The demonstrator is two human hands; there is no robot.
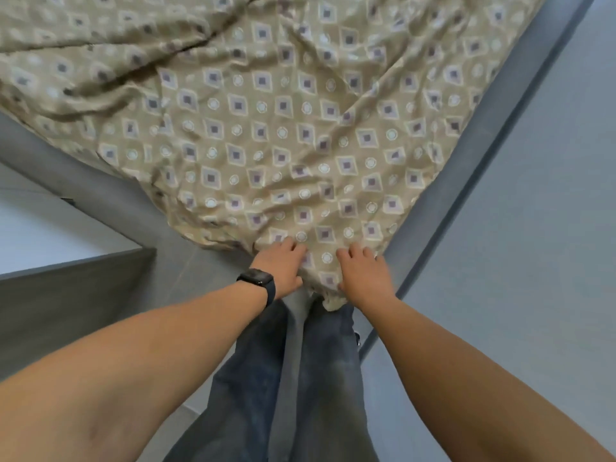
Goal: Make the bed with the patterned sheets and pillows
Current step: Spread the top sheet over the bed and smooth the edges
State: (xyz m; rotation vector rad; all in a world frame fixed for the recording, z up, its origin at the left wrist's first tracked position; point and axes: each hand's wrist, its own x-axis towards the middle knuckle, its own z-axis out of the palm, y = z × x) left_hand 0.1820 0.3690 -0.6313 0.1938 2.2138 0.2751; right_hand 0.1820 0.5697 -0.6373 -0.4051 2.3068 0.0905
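- Hands first: my left hand (283,268), the one with the black watch (258,281) on its wrist, lies on the near corner of the tan cotton sheet printed with purple squares and pale circles (266,128), fingers bent a little over the cloth.
- My right hand (365,275) rests just beside it on the same corner, fingers loosely curved on the fabric; whether either hand actually pinches the cloth I cannot tell.
- That corner points straight at me, its tip hanging down between my wrists in front of my dark grey trousers (300,378).
- From this corner the sheet spreads away from me, up and to the left across the bed, rumpled, with deep folds at the far left.
- Grey bed frame (466,181) shows along both edges that run out from the corner.
- Both hands sit about equally near the tip, so I judge the next pull or tuck starts here, drawing the cloth toward my body.
- No pillows are in view.
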